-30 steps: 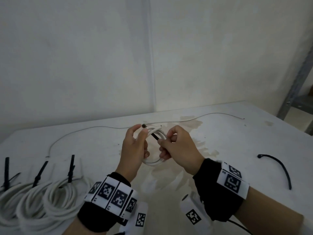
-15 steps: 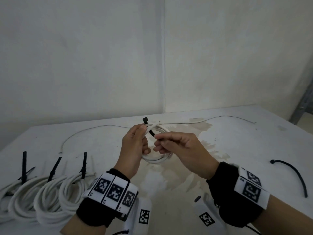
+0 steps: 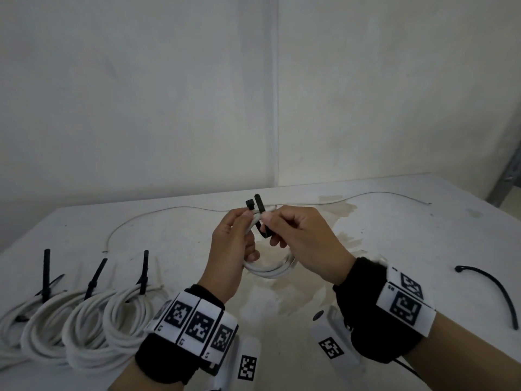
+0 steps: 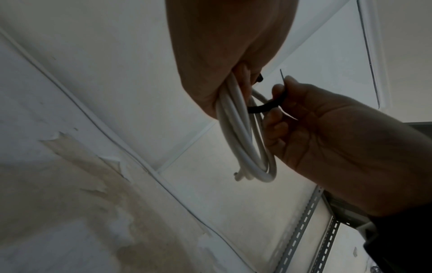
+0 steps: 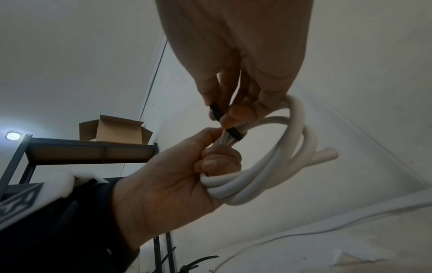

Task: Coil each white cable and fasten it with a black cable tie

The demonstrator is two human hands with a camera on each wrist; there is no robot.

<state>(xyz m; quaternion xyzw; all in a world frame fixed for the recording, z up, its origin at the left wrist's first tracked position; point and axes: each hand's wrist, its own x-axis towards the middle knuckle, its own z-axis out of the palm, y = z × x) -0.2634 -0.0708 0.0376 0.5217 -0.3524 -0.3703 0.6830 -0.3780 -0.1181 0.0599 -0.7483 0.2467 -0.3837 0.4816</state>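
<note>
My left hand [image 3: 235, 238] grips a small coil of white cable [image 3: 270, 270] [image 4: 243, 140] [image 5: 275, 162] above the middle of the table. A black cable tie [image 3: 260, 214] [image 4: 264, 107] [image 5: 233, 134] loops around the coil's top strands, both of its ends sticking up. My right hand [image 3: 287, 225] pinches the tie's strap between thumb and fingers, close against the left hand. The fingers hide where the tie's ends meet.
Several coiled white cables [image 3: 84, 320] with black ties lie at the table's left front. A long uncoiled thin white cable [image 3: 174, 211] runs along the back of the table [image 3: 394, 249]. A loose black tie [image 3: 496, 292] lies at the right. Metal shelving [image 5: 70, 149] stands beside the table.
The right hand has drawn the tie's strap round the coil and up, so both ends now stand above the fingers. Both hands with the coil have risen a little.
</note>
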